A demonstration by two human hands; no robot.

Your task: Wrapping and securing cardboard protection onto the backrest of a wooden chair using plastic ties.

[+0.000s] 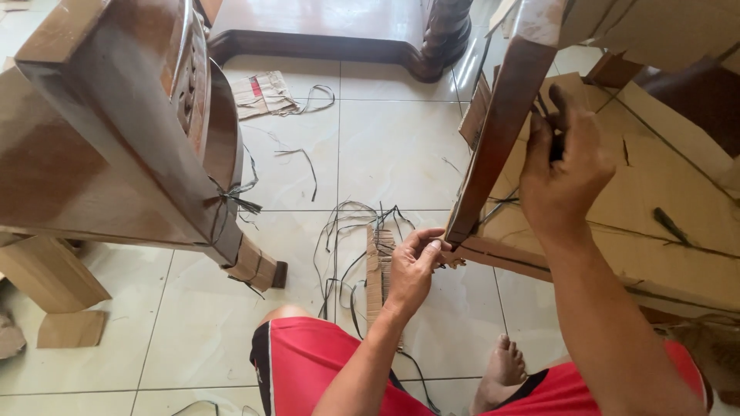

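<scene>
Wooden furniture leg [493, 146], centre-right: left hand [412, 266] pinches its lower end steady; right hand [563, 173] grips a dark tool [556, 123] against cardboard wrapping [663, 192].

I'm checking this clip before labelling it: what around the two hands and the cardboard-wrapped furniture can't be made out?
- Right hand, head view: its dark tool is mostly hidden by the fingers; kind unclear.
- Left hand: what its fingertips pinch at the wooden leg is too small to tell.
- Cardboard-wrapped furniture: cut off by the right edge.
</scene>
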